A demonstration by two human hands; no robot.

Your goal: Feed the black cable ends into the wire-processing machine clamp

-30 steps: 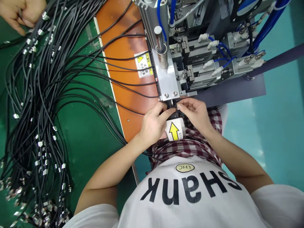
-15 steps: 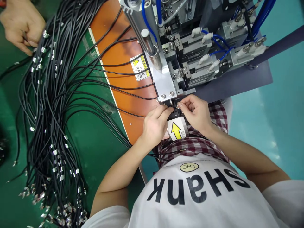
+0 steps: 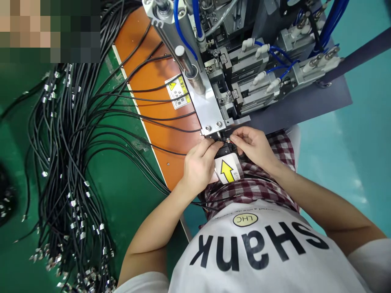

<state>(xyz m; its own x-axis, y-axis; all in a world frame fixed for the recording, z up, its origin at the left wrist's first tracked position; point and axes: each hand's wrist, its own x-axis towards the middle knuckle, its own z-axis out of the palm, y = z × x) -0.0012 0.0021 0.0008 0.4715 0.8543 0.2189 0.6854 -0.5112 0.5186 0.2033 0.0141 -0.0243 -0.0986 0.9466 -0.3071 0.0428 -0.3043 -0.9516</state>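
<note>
My left hand [image 3: 198, 162] lies at the near end of the machine's metal plate [image 3: 210, 112], its fingers closed over a black cable [image 3: 171, 149] that runs in from the left. Pinched between the thumb and forefinger of my right hand [image 3: 255, 147] is a small shiny metal cable end [image 3: 228, 140]. The fingertips of both hands are close together over a black fixture [image 3: 222, 150], which they partly cover. Just below the fixture is a white label with a yellow arrow [image 3: 227, 171].
A large bundle of black cables [image 3: 65, 142] with metal ends covers the green table [image 3: 122, 183]. Several cables cross the orange board [image 3: 152, 93] to the machine. Pneumatic cylinders [image 3: 253, 97] with blue hoses stand at the right. The upper left corner is pixelated.
The view has shifted slightly. My right hand remains by the fixture with its fingers a little changed, and the metal end shows more clearly. A person's hand at upper left is now blurred out.
</note>
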